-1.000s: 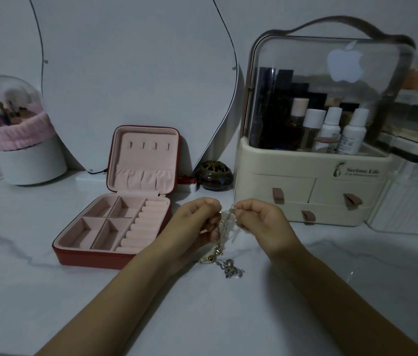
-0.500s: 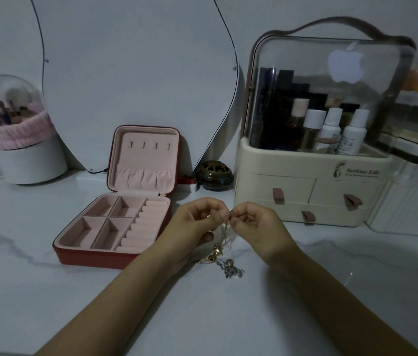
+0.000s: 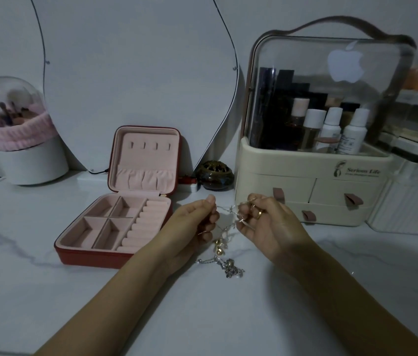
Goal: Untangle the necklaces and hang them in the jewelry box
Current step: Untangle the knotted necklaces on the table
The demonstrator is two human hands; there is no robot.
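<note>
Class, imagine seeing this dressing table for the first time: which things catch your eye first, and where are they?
In the middle, the left hand and right hand pinch tangled necklaces whose lower ends trail onto the marble table. Left of them lies the open jewelry box, its pink compartments bare. Behind on the right stands a cream cosmetics organiser.

The jewelry box (image 3: pixel 115 227) lies open left of both hands (image 3: pixel 228 227), the cosmetics organizer (image 3: pixel 313 181) behind them.
</note>
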